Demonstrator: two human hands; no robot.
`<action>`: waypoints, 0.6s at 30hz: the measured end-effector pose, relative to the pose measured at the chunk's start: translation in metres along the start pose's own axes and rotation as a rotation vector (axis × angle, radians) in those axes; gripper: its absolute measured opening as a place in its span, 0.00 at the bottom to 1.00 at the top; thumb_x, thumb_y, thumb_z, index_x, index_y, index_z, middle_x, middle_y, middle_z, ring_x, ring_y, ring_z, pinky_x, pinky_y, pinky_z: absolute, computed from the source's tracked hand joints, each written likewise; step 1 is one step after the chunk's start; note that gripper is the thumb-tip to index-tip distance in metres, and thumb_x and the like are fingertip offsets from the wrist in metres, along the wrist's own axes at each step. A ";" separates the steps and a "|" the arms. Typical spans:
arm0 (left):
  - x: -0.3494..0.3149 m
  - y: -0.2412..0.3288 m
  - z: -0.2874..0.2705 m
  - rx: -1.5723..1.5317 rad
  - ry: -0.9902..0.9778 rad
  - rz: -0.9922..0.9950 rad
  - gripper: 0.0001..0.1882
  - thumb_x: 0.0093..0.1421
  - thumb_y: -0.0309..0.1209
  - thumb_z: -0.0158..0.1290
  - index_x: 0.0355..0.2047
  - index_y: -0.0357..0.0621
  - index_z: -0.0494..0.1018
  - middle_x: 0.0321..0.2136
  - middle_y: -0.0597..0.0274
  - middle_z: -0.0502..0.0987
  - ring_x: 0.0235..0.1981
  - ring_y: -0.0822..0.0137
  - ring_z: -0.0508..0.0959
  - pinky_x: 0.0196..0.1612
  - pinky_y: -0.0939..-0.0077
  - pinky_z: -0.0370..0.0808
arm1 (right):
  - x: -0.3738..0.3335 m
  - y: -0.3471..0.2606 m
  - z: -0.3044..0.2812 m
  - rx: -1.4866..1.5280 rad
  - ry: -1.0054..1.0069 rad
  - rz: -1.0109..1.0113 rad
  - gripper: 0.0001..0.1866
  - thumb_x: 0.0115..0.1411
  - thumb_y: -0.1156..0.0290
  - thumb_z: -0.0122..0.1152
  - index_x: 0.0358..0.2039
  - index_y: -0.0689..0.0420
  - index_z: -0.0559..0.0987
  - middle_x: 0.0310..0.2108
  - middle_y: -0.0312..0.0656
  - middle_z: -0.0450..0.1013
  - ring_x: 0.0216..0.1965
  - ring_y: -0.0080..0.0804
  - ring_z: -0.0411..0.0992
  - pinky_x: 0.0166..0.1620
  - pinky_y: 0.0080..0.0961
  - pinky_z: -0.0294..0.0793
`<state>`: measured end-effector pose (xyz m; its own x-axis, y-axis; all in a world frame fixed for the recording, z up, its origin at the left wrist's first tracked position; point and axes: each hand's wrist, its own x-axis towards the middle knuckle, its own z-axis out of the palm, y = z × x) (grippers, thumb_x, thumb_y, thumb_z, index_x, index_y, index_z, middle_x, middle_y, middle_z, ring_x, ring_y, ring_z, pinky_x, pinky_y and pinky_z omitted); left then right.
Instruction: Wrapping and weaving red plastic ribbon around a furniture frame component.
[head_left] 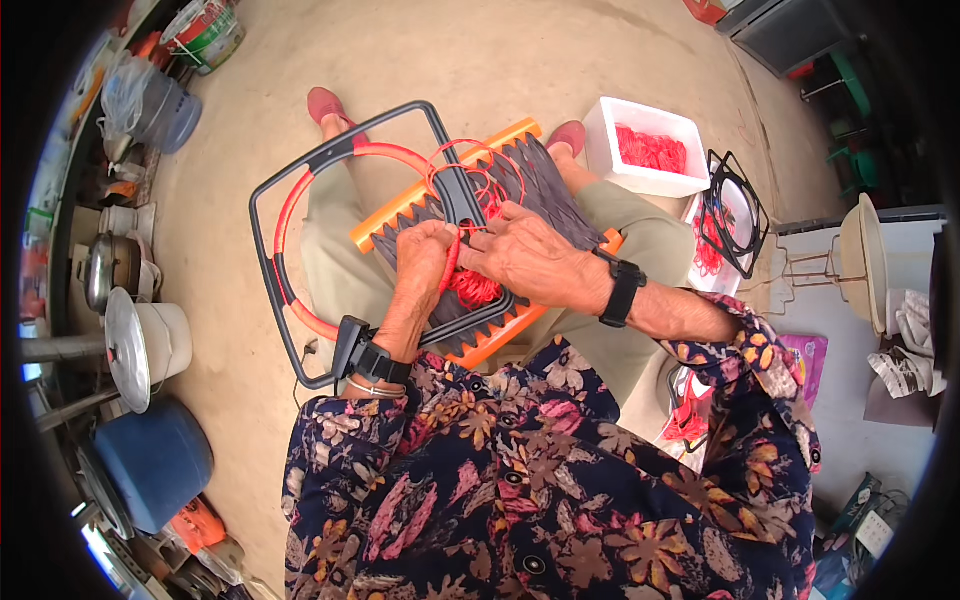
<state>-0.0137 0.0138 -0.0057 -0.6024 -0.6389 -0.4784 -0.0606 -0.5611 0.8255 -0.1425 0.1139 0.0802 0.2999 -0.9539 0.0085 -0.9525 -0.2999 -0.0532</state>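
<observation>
A black squarish frame (262, 243) with rounded corners rests over my lap. Inside it sits a ring (283, 218), mostly wrapped in red-orange cord, with some black stretches bare. My left hand (424, 252) is closed at the ring's right side, thumb and fingers pinched on the wrapped part. Just right of it, my right hand (528, 255) pinches a thin red cord (470, 229); its fingertips are partly hidden. Loose loops of the cord rise above my hands. Below them, a tangled red cord bundle (474, 289) lies on a dark grey pleated sheet (400, 240) with orange bars.
A white box (646, 184) of red cord stands right of my foot. Beside it, another black frame (738, 212) leans over a second white container (728, 280). At left are a lidded white pot (170, 340), a blue container (160, 465) and a bucket (205, 38).
</observation>
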 end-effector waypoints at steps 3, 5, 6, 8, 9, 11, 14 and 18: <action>-0.001 0.001 0.004 -0.036 -0.059 -0.069 0.07 0.58 0.21 0.48 0.24 0.36 0.73 0.22 0.66 0.73 0.23 0.74 0.71 0.28 0.80 0.69 | -0.001 0.006 0.001 0.007 0.053 -0.069 0.05 0.47 0.71 0.56 0.27 0.52 0.76 0.21 0.34 0.70 0.28 0.32 0.72 0.37 0.30 0.67; 0.001 -0.010 0.006 -0.008 -0.064 -0.070 0.06 0.58 0.21 0.49 0.25 0.36 0.74 0.22 0.65 0.74 0.22 0.74 0.71 0.28 0.80 0.70 | 0.000 0.004 0.002 -0.137 -0.083 -0.143 0.03 0.44 0.71 0.57 0.22 0.54 0.75 0.17 0.36 0.68 0.23 0.33 0.71 0.32 0.31 0.68; 0.005 -0.024 0.006 0.110 -0.055 0.004 0.06 0.58 0.23 0.50 0.25 0.34 0.75 0.21 0.63 0.75 0.24 0.72 0.73 0.29 0.76 0.70 | 0.000 0.001 0.002 -0.141 -0.087 -0.144 0.03 0.44 0.71 0.57 0.22 0.54 0.75 0.17 0.36 0.68 0.23 0.33 0.71 0.32 0.31 0.68; 0.003 -0.035 0.011 0.271 -0.020 0.102 0.07 0.55 0.24 0.52 0.25 0.31 0.76 0.25 0.56 0.75 0.28 0.66 0.74 0.34 0.71 0.70 | 0.001 -0.008 0.001 -0.152 -0.190 -0.124 0.02 0.42 0.72 0.58 0.18 0.54 0.76 0.14 0.39 0.68 0.19 0.35 0.71 0.26 0.33 0.69; 0.000 -0.033 0.013 0.270 -0.025 0.104 0.07 0.55 0.24 0.52 0.25 0.31 0.76 0.25 0.56 0.75 0.28 0.66 0.74 0.34 0.71 0.70 | 0.001 -0.010 0.004 -0.156 -0.192 -0.120 0.02 0.42 0.72 0.58 0.18 0.54 0.76 0.14 0.39 0.68 0.19 0.35 0.71 0.26 0.33 0.69; -0.005 -0.027 0.015 0.335 -0.031 0.155 0.07 0.55 0.24 0.52 0.26 0.31 0.76 0.28 0.54 0.74 0.31 0.66 0.73 0.36 0.72 0.69 | 0.002 -0.013 0.015 -0.046 -0.153 -0.022 0.02 0.40 0.72 0.59 0.14 0.53 0.75 0.14 0.42 0.70 0.19 0.34 0.73 0.23 0.34 0.69; -0.004 -0.025 0.012 0.199 -0.057 0.049 0.07 0.55 0.23 0.51 0.24 0.31 0.75 0.29 0.57 0.75 0.31 0.69 0.73 0.36 0.74 0.69 | 0.011 -0.006 0.009 -0.012 -0.220 -0.008 0.04 0.47 0.72 0.58 0.19 0.56 0.79 0.18 0.43 0.74 0.23 0.38 0.75 0.23 0.34 0.71; -0.001 -0.015 0.009 -0.058 -0.094 -0.134 0.06 0.55 0.22 0.50 0.24 0.34 0.76 0.25 0.62 0.76 0.27 0.72 0.73 0.33 0.78 0.70 | 0.005 -0.001 0.006 0.335 -0.216 0.088 0.04 0.49 0.73 0.60 0.22 0.60 0.78 0.20 0.45 0.75 0.24 0.38 0.76 0.26 0.34 0.71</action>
<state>-0.0189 0.0279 -0.0149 -0.6637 -0.5062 -0.5506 -0.1006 -0.6690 0.7364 -0.1394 0.1094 0.0744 0.2565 -0.9416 -0.2183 -0.9155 -0.1642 -0.3672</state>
